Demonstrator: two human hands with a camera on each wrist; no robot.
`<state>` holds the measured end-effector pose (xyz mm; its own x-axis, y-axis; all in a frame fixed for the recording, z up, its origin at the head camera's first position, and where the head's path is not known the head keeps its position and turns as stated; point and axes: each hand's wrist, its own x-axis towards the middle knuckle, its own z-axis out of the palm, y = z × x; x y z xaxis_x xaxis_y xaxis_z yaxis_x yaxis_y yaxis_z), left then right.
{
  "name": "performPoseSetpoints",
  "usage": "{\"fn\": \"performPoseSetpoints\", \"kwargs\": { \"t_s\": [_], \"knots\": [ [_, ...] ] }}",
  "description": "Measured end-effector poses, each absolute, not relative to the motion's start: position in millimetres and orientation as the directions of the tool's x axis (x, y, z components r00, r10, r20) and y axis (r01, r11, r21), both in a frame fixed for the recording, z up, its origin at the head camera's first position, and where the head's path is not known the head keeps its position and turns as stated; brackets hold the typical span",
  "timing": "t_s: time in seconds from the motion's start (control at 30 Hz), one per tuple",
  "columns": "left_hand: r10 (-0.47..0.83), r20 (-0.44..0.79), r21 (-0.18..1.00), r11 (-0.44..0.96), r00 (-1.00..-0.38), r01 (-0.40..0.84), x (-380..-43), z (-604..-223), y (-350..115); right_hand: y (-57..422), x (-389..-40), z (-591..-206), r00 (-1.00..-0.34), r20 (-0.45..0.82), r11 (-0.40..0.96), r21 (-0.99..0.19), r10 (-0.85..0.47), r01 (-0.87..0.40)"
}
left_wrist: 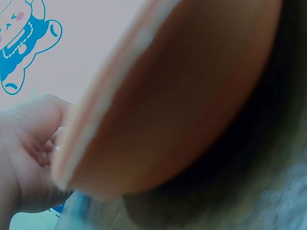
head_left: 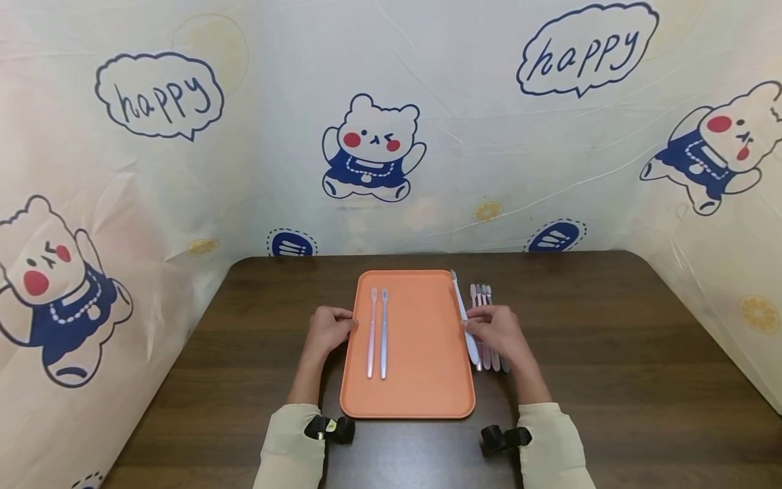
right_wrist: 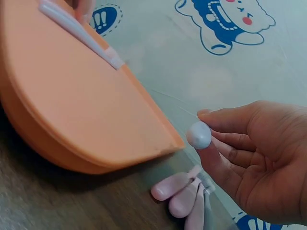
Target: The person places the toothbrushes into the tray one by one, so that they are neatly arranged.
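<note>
My left hand (head_left: 330, 331) grips the left rim of an orange tray (head_left: 421, 346), which fills much of the left wrist view. On the tray's left half lie a pink toothbrush (head_left: 370, 339) and a light blue toothbrush (head_left: 384, 339), side by side with their heads toward the back. At the tray's right rim, my right hand (head_left: 497, 331) pinches another light blue toothbrush (head_left: 473, 352) between thumb and fingers; it slants with its head at the back. The right wrist view shows its rounded handle end (right_wrist: 198, 135) pointing at the camera.
Several toothbrushes (head_left: 487, 360) lie in a row on the dark wooden table (head_left: 611, 353), right of the tray and partly hidden under my right hand. A printed cloth (head_left: 464, 176) with bears stands around the table's back and sides.
</note>
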<state>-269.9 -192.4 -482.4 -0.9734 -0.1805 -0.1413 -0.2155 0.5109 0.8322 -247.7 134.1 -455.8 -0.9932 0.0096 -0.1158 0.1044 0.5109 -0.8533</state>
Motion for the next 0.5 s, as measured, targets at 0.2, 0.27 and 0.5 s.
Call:
{"fn": "performPoseSetpoints", "kwargs": {
  "t_s": [0.2, 0.27, 0.5],
  "knots": [
    [-0.177, -0.139, 0.833, 0.511, -0.974, -0.211, -269.6, -482.4, -192.7, 129.6, -247.4, -456.0, -0.996, -0.091, 0.523, -0.849, -0.001, 0.077],
    [-0.178, -0.139, 0.832, 0.512, -0.974, -0.213, -270.0, -482.6, -192.7, 128.7, -247.2, -455.8, -0.997, -0.081, 0.530, -0.845, -0.007, 0.065],
    [-0.177, -0.138, 0.834, 0.510, -0.975, -0.210, -269.7, -481.5, -192.7, 124.2, -247.0, -456.6, -0.998, -0.064, 0.505, -0.862, -0.012, 0.049]
  ]
}}
